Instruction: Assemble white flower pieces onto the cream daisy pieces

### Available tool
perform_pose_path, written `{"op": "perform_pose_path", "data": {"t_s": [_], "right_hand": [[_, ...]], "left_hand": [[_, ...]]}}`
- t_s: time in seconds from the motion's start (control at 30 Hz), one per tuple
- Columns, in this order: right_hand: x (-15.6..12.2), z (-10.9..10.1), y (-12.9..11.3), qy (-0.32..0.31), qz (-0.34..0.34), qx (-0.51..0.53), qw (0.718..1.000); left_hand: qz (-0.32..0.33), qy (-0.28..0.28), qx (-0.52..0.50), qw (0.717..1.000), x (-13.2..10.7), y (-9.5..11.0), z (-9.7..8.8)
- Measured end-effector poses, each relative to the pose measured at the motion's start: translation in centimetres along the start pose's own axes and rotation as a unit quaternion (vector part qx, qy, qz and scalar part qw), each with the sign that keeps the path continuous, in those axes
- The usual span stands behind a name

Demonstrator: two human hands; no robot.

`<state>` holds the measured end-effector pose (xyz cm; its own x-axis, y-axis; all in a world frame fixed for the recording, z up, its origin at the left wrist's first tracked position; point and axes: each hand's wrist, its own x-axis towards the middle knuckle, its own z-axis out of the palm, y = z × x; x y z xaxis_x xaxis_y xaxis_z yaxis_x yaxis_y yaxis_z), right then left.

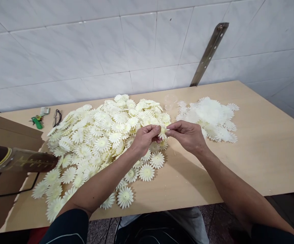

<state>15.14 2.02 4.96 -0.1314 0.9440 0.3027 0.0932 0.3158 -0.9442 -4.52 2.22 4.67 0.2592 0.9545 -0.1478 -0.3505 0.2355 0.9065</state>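
Observation:
Between my two hands is a small pale yellow artificial flower [163,131], pinched from both sides above the table. My left hand [147,137] grips its left edge with thumb and fingers. From the right, my right hand [187,134] holds the opposite edge with closed fingertips. A large heap of pale yellow artificial flowers [106,135] spreads under and to the left of my left hand. Just beyond my right hand lies a smaller pile of whiter, translucent flower pieces [212,117]. My fingers cover part of the held flower.
A bottle of dark liquid [32,161] juts in at the left by a cardboard box [7,135]. Black-framed glasses [57,117] and a green tool [37,122] lie at the back left. A metal strip [209,54] leans on the tiled wall [141,40] behind the wooden table [263,145].

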Motion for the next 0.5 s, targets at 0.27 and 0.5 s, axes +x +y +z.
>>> {"op": "perform_pose_path", "data": {"t_s": [0.27, 0.5], "right_hand": [[0.7, -1.7, 0.4, -0.145, -0.029, -0.028, 0.989], [0.5, -2.9, -1.3, -0.196, -0.108, -0.199, 0.954]], "left_hand": [[0.007, -0.006, 0.056, 0.998, -0.3, 0.7, 0.2], [-0.019, -0.034, 0.144, 0.989, -0.3, 0.9, 0.0]]}}
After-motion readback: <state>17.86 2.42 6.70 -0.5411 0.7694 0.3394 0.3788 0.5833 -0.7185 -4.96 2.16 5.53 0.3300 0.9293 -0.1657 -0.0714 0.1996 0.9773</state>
